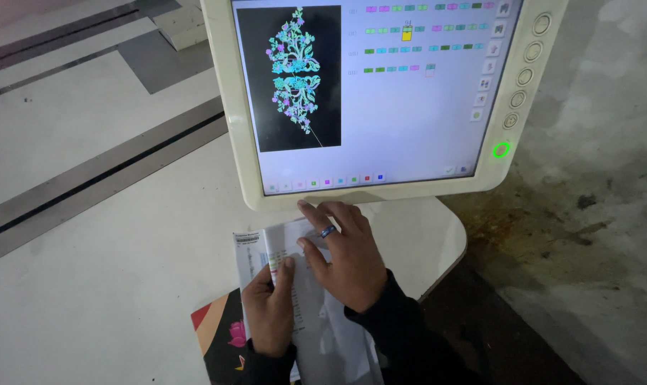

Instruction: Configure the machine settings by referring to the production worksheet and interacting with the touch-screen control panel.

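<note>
A cream-framed touchscreen panel [380, 100] stands at the top of the view, its upper edge cut off by the frame. On its left side a black window shows a floral design in cyan and purple; to the right of that run rows of small coloured squares, too small to tell apart.

Just below the panel's lower rim, a printed paper sheet [295, 285] lies on the white counter [88, 285]. Its print is too blurred and dim to make out, and much of it is hidden under the hands.

The right hand [345, 257] lies flat on the sheet with fingers spread, fingertips reaching almost to the panel's lower rim; whether they touch it cannot be told. A dark ring sits on one finger. The left hand [270, 306], below and left of the right one, presses on the sheet's left part with fingers close together, the thumb lying along a column of small coloured marks. Neither hand pinches or lifts anything.

Under the sheet, further below the panel, a booklet [220, 331] with orange, dark and pink floral print pokes out, mostly covered and cut off by the bottom edge. Dark sleeves cover both wrists.

Right of the panel is a stained concrete floor [594, 214]; left of it, grey strips cross the counter.
</note>
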